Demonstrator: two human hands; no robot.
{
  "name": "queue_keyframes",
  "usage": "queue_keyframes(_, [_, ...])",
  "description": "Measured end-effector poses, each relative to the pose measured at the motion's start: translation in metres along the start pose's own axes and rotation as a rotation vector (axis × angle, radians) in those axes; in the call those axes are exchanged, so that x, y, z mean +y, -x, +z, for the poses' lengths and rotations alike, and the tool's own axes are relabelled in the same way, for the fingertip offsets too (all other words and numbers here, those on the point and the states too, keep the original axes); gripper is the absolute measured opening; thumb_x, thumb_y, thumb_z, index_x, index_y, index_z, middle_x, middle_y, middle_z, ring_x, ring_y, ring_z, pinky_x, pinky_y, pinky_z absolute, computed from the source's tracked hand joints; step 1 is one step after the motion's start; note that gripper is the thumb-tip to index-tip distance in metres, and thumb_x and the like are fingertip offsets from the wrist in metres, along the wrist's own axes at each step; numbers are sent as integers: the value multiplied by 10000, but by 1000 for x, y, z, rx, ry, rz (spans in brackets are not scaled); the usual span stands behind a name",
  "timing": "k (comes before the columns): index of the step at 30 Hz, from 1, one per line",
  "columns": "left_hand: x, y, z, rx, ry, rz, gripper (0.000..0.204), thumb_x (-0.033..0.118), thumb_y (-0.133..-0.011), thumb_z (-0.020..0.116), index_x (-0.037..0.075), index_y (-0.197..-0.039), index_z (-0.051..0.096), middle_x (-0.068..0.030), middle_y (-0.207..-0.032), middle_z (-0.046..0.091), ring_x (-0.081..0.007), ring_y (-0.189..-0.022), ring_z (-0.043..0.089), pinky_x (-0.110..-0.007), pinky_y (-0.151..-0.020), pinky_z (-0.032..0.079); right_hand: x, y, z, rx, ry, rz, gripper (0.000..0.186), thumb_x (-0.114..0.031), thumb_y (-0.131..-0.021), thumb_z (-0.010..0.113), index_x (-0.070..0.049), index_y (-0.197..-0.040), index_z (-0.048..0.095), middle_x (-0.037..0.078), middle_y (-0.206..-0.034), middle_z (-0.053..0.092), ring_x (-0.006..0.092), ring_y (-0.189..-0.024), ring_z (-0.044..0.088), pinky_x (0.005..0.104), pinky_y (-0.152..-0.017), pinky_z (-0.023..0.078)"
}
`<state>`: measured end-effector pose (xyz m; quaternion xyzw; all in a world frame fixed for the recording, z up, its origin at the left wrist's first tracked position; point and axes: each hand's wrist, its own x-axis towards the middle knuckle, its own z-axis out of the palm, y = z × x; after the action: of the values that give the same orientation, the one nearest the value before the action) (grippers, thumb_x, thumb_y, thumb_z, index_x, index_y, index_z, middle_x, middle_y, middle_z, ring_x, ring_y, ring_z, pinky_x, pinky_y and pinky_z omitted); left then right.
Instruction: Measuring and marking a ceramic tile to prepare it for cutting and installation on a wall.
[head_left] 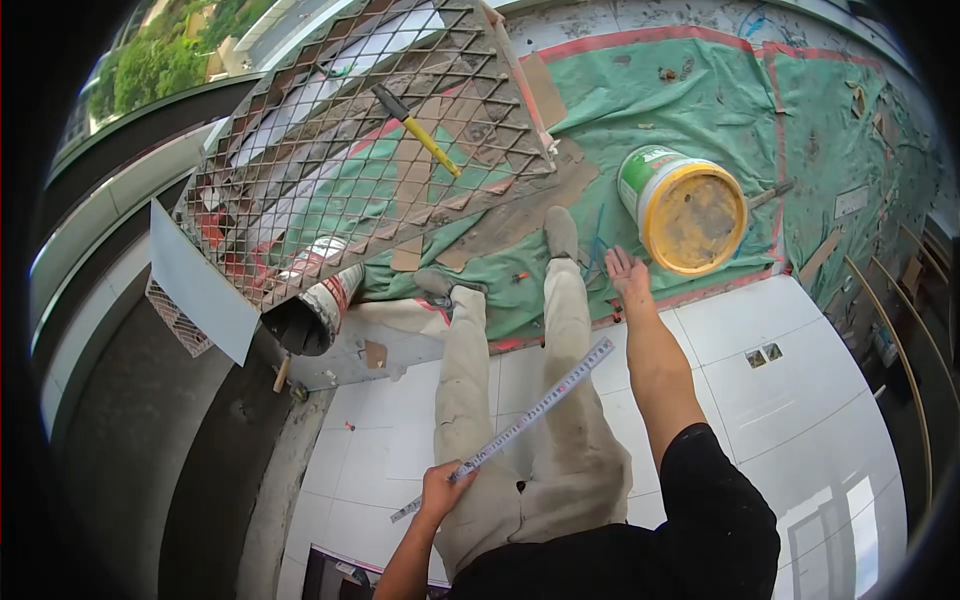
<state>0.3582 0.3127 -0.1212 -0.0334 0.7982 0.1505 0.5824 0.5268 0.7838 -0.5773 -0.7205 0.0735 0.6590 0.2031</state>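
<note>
My left hand (446, 490) is curled round the measuring strip (545, 405), which lies below and left of the bucket (692, 215), and my right hand (628, 274), loosely spread and empty, reaches just beside that bucket! Looks like measuring's in hand; the next move probably calls for keeping the strip steady.

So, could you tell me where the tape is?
In the head view, the tape is in the left hand at lower centre, slanting across the legs.

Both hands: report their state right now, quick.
Left hand: closed, holding the tape.
Right hand: open, palm empty, beside the bucket.
</note>
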Motion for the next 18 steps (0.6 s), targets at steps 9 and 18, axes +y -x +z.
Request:
queue_keyframes(9, [99,-9,-23,-11,-224,169,245,273,-941,848,78,-866,719,-154,-797,708,-420,-761,699,-495,-666,537,-26,-15,-38,171,-466,28,850,-723,-986,618,-29,-1473,568,167,-1374,665,364,-1291,637,541,-1091,520])
queue_keyframes(18, [112,59,-42,273,-89,395,213,277,-930,829,96,-889,724,-139,-841,728,-410,-820,717,-503,-712,557,-196,95,-39,6,84,-438,320,-275,-1077,689,-133,-850,514,12,-769,500,187,-679,501,354,-633,428])
